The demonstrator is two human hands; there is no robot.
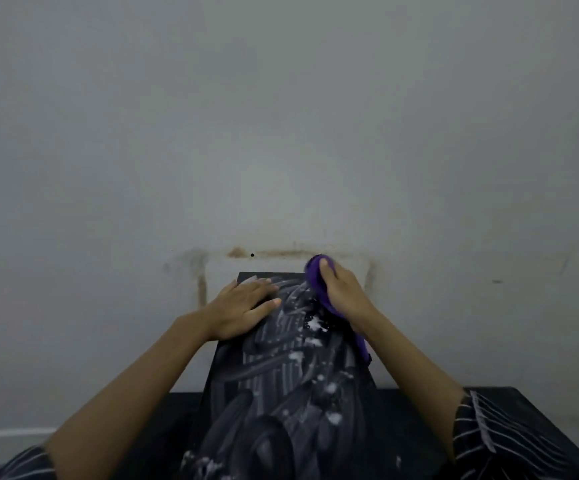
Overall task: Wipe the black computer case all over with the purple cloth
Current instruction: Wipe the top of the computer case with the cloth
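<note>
The black computer case [281, 382] stands in front of me, its top panel streaked with whitish smears and foam spots. My left hand [243, 308] lies flat on the far left part of that panel, fingers straight. My right hand [341, 294] grips the bunched purple cloth [319, 289] at the far right corner of the panel. A tail of the cloth hangs down along the right edge under my wrist.
The case rests on a black table [509, 407] that shows at the lower right and lower left. A grey wall [281, 133] with brown stain marks rises directly behind the case. My striped sleeves show at the bottom corners.
</note>
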